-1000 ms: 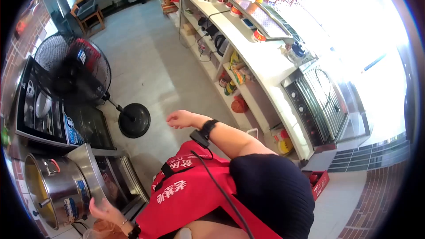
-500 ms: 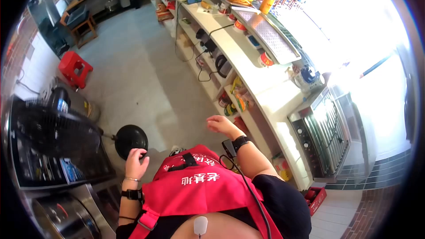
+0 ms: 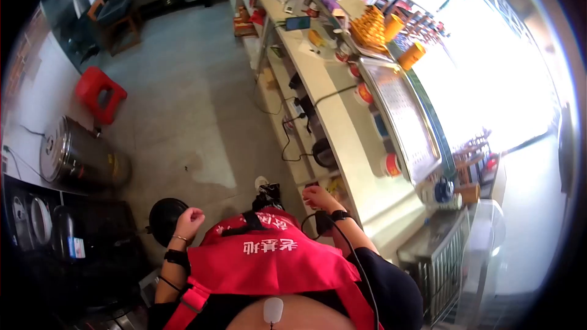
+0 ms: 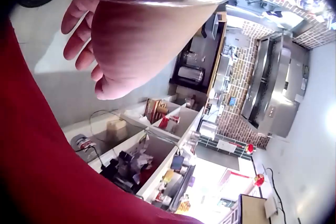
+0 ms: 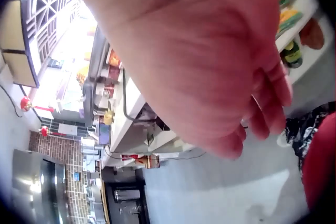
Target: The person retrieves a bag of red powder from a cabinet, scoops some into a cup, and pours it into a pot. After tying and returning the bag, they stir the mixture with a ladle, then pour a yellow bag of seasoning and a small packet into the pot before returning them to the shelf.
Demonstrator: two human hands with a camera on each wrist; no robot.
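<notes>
A: Fingers (image 4: pixel 79 40), left hand (image 3: pixel 189 223): loosely curled, slightly apart, clamped on nothing. And the right?

B: Fingers (image 5: pixel 282 85), right hand (image 3: pixel 321 198): bent loosely, partly spread; nothing is gripped. How tightly some are set together cannot be told.

A: Position of both?

B: Lower middle of the frame, raised at either side of the apron (image 3: pixel 269 263); probably carried so for ease, since no load is borne.

A: Apron, red: whereabouts?

B: Lower middle, nearest item to both hands. Worn over dark clothing, presumably to shield it; held up by straps.

A: Round base (image 3: pixel 166 220), black?

B: Lower left, on the floor, near the left hand. Made broad, it seems, so that tipping is resisted.

A: Counter (image 3: pixel 339 110), pale?

B: From upper middle to lower right. Shelves are built beneath, likely so that goods are stored within reach.

A: Tray (image 3: pixel 400 113), metal, one?

B: Right of centre, laid lengthwise on the counter, perhaps so that walking room is not taken.

A: Stool (image 3: pixel 92 82), red, one?

B: Left side, placed near the wall, likely for handy seating. Not touched by either hand.
</notes>
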